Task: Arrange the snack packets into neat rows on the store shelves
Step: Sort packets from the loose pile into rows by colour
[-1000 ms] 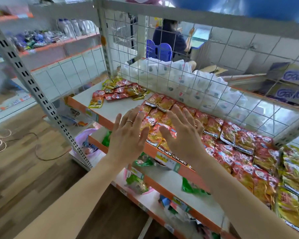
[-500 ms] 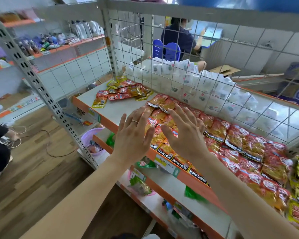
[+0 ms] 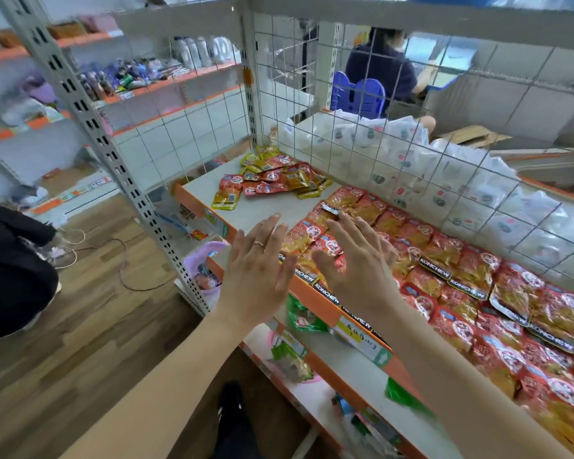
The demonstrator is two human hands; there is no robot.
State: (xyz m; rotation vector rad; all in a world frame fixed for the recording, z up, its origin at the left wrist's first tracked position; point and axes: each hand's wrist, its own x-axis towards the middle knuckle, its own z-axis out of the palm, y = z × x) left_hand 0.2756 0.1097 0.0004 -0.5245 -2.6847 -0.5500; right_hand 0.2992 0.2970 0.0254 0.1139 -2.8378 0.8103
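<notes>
Snack packets (image 3: 444,260): red-and-gold foil sachets, overlapping in rows across the shelf (image 3: 262,213), front to back. A loose pile (image 3: 272,180) lies at the shelf's rear left corner. Probably light, soft and slippery. Best pinched at a sealed edge or slid with flat palms. Left hand (image 3: 259,270) and right hand (image 3: 358,266) hover over the shelf's front, fingers straight, slightly spread, holding nothing.

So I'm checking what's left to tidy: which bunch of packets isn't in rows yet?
The loose heap in the shelf's far left corner: red and yellow packets lie jumbled, while the red packets to its right overlap in rows.
</notes>
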